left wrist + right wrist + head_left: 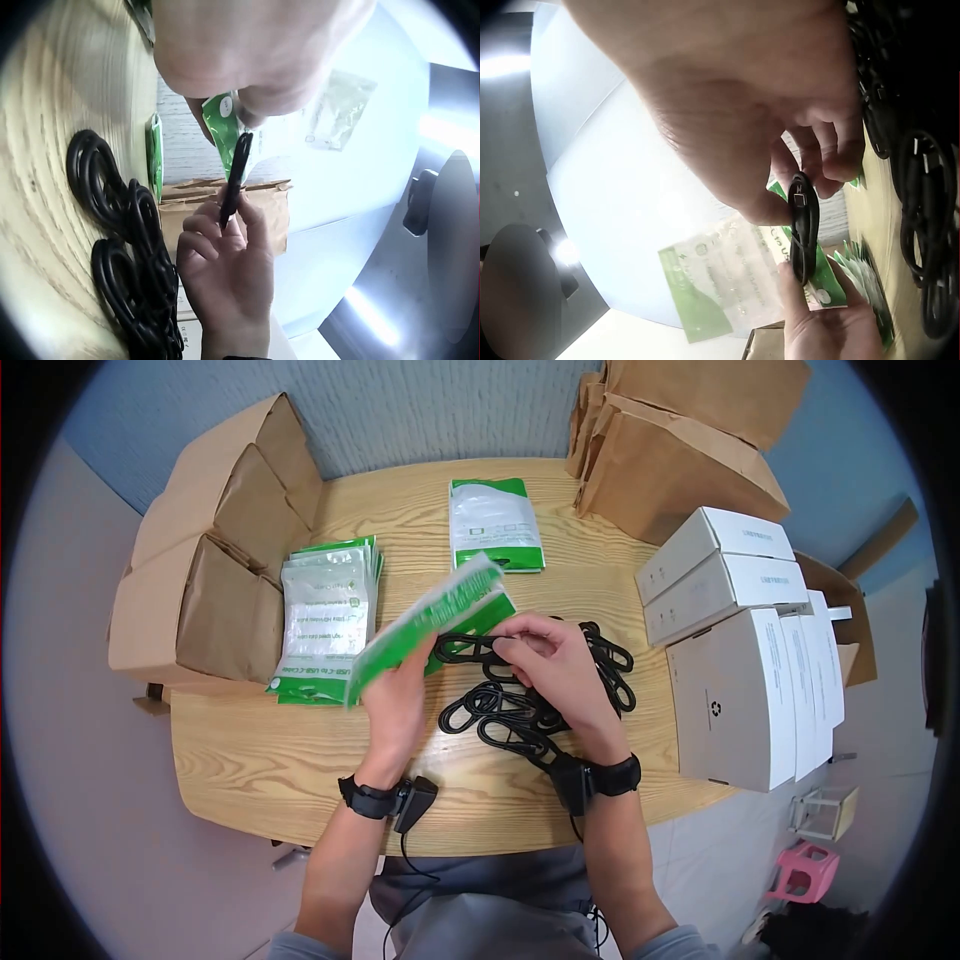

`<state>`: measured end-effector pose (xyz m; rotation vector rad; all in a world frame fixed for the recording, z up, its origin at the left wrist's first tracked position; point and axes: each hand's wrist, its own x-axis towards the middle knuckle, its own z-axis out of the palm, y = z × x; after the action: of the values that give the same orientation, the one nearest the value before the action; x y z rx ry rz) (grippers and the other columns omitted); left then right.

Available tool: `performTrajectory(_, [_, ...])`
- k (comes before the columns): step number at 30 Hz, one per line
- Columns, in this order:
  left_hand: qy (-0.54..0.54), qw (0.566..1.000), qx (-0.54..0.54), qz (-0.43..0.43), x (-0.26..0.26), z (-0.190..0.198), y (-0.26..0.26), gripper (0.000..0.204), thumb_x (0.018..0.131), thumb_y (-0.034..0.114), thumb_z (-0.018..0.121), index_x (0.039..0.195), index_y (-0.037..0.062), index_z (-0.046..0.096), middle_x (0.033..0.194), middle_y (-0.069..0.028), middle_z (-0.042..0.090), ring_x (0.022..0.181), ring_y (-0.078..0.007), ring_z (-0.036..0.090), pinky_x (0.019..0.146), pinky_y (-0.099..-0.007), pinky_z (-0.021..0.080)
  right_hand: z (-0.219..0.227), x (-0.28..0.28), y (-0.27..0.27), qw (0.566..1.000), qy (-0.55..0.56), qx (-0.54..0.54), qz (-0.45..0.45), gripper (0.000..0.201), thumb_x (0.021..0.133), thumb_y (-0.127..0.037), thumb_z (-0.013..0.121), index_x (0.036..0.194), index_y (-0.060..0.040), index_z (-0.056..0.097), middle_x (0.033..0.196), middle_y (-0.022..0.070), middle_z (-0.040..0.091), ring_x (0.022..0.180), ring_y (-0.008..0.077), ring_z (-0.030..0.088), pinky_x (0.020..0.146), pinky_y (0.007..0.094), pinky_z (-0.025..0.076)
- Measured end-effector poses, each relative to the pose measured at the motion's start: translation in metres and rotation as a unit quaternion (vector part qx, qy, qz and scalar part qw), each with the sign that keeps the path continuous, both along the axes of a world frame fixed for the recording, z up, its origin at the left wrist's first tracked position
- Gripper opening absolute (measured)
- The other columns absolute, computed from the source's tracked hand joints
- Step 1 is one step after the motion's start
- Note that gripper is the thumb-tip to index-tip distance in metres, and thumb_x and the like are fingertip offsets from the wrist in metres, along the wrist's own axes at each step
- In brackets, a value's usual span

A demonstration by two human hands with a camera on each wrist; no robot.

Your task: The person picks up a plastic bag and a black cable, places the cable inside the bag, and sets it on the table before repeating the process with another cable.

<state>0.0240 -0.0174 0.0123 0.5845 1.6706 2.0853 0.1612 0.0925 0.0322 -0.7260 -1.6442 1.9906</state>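
A green and clear bag [415,625] is gripped in the left hand [393,705], tilted above the table. Between thumb and fingers the right hand [555,665] pinches a coiled black cable [465,649], whose far end lies at the bag's edge beside the left fingers. The right wrist view shows that cable [803,229] upright between the right hand [757,112] and the left hand [832,326]. More coiled black cables [510,720] lie on the table under and beside the right hand.
A stack of green and clear bags [325,620] lies at left, another bag [495,525] at the back. Brown cardboard boxes [150,600] stand at left, brown paper bags [680,470] at back right. White boxes [725,695] stand along the right edge of the wooden table [250,760].
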Motion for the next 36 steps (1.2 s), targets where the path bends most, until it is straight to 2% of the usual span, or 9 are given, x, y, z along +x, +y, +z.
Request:
performTrajectory(5, [-0.008, 1.000, 0.002, 0.007, 0.000, 0.011, -0.005, 0.022, 0.087, 0.017, 0.070, 0.099, -0.0011, 0.068, 0.088, -0.0003, 0.066, 0.075, -0.0025, 0.052, 0.064, -0.0192, 0.039, 0.005, 0.004, 0.000, 0.999, -0.009, 0.004, 0.048, 0.015, 0.085, -0.005, 0.064, 0.097, 0.0040, 0.066, 0.083, 0.0002, 0.065, 0.073, 0.0034, 0.057, 0.065, 0.0170, 0.046])
performTrajectory(8, [-0.041, 0.999, 0.023, 0.011, 0.000, 0.013, -0.005, 0.027, 0.089, 0.020, 0.068, 0.103, -0.0023, 0.063, 0.102, -0.0045, 0.065, 0.090, -0.0073, 0.056, 0.082, -0.0224, 0.042, 0.006, 0.003, 0.000, 0.996, -0.054, -0.006, 0.074, 0.018, 0.085, -0.006, 0.064, 0.100, 0.0036, 0.066, 0.083, 0.0000, 0.065, 0.074, 0.0036, 0.058, 0.065, 0.0171, 0.046])
performTrajectory(17, [-0.023, 0.997, 0.030, 0.060, -0.003, 0.009, -0.004, 0.029, 0.089, 0.024, 0.068, 0.103, -0.0021, 0.065, 0.093, -0.0007, 0.065, 0.077, -0.0034, 0.050, 0.068, -0.0199, 0.039, 0.006, 0.003, 0.001, 0.999, 0.023, 0.021, -0.008, 0.017, 0.087, -0.010, 0.065, 0.101, 0.0008, 0.067, 0.079, -0.0011, 0.063, 0.069, 0.0029, 0.056, 0.060, 0.0165, 0.045])
performTrajectory(20, [-0.010, 0.999, 0.031, 0.035, -0.002, 0.009, -0.007, 0.027, 0.093, 0.022, 0.063, 0.106, -0.0023, 0.062, 0.104, -0.0041, 0.064, 0.089, -0.0066, 0.054, 0.079, -0.0233, 0.042, 0.000, 0.004, 0.003, 0.999, 0.042, 0.000, -0.025, 0.017, 0.087, -0.010, 0.065, 0.102, 0.0001, 0.067, 0.073, -0.0018, 0.061, 0.062, 0.0027, 0.053, 0.054, 0.0161, 0.042])
performTrajectory(23, [-0.007, 0.999, 0.032, 0.028, -0.001, 0.011, -0.007, 0.028, 0.093, 0.023, 0.063, 0.106, -0.0019, 0.062, 0.102, -0.0036, 0.064, 0.090, -0.0068, 0.053, 0.078, -0.0226, 0.043, 0.001, 0.002, 0.001, 0.997, 0.054, -0.004, -0.061, 0.018, 0.088, -0.010, 0.065, 0.103, -0.0003, 0.067, 0.070, -0.0013, 0.060, 0.057, 0.0027, 0.051, 0.051, 0.0164, 0.039])
performTrajectory(26, [-0.040, 0.997, -0.063, -0.019, -0.007, 0.011, -0.009, 0.031, 0.093, 0.022, 0.063, 0.113, -0.0021, 0.059, 0.106, -0.0036, 0.062, 0.091, -0.0079, 0.053, 0.079, -0.0226, 0.043, 0.004, -0.003, -0.002, 0.989, 0.084, -0.039, -0.119, 0.020, 0.088, -0.010, 0.065, 0.105, 0.0016, 0.066, 0.070, 0.0006, 0.060, 0.058, 0.0046, 0.052, 0.051, 0.0177, 0.040])
performTrajectory(29, [0.009, 1.000, 0.016, -0.025, 0.012, 0.017, 0.001, 0.033, 0.092, 0.017, 0.063, 0.117, -0.0034, 0.056, 0.107, -0.0046, 0.060, 0.091, -0.0083, 0.053, 0.079, -0.0237, 0.044, 0.003, -0.008, -0.006, 0.977, 0.114, -0.064, -0.167, 0.022, 0.088, -0.008, 0.066, 0.106, 0.0038, 0.064, 0.073, 0.0028, 0.061, 0.063, 0.0076, 0.057, 0.054, 0.0195, 0.045])
performTrajectory(31, [0.011, 0.998, -0.020, -0.067, 0.011, 0.014, -0.003, 0.039, 0.092, 0.015, 0.063, 0.124, -0.0030, 0.050, 0.114, -0.0063, 0.057, 0.099, -0.0118, 0.053, 0.087, -0.0260, 0.044, 0.003, -0.014, -0.011, 0.968, 0.141, -0.044, -0.203, 0.021, 0.087, -0.005, 0.066, 0.106, 0.0046, 0.062, 0.079, 0.0044, 0.063, 0.068, 0.0100, 0.062, 0.058, 0.0213, 0.050])
performTrajectory(36, [-0.030, 0.999, 0.012, -0.039, 0.010, 0.010, 0.001, 0.037, 0.092, 0.014, 0.063, 0.123, -0.0017, 0.052, 0.113, -0.0059, 0.058, 0.098, -0.0118, 0.054, 0.086, -0.0265, 0.045, 0.002, -0.012, -0.012, 0.984, 0.105, -0.039, -0.136, 0.024, 0.083, -0.004, 0.070, 0.104, 0.0057, 0.063, 0.093, 0.0089, 0.068, 0.080, 0.0097, 0.064, 0.068, 0.0216, 0.053])
